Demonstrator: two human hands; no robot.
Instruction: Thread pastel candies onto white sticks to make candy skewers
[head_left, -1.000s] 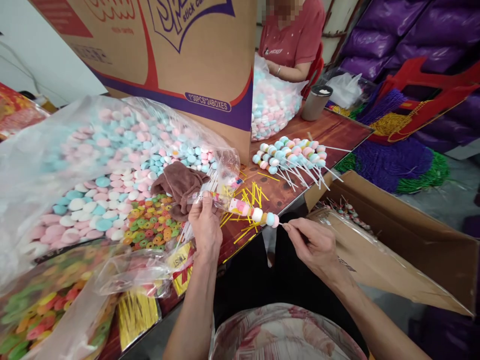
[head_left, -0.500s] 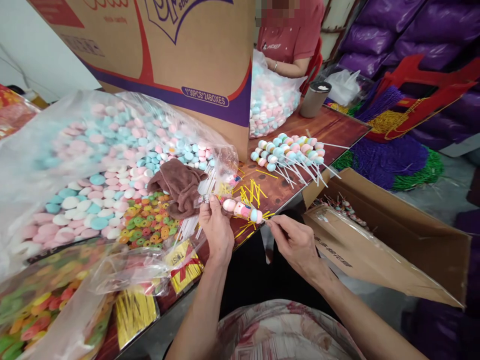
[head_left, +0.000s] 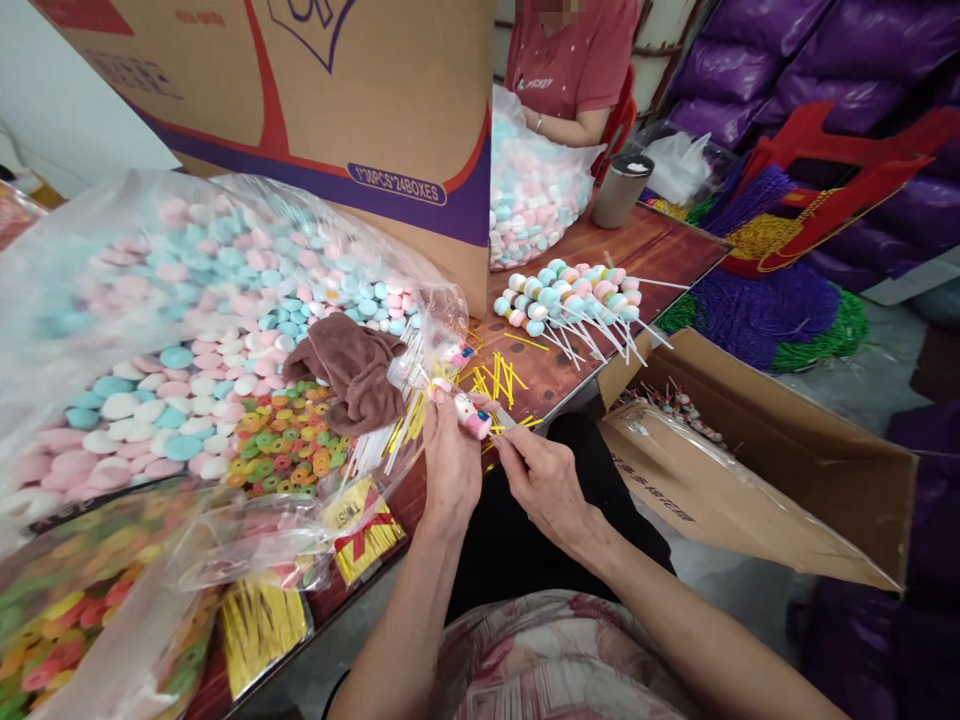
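Brown cloth beside pink, white and blue (all pastel) marshmallows.

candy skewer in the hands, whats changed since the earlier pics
The candy skewer is now further inside the printed wrapper, partly covered by the left hand. The right hand moved left, bringing the hands closer together. No new hold or release is visible. The skewer pile, cloth and cup stayed put.

1 head cam, fwd/down over the lap.
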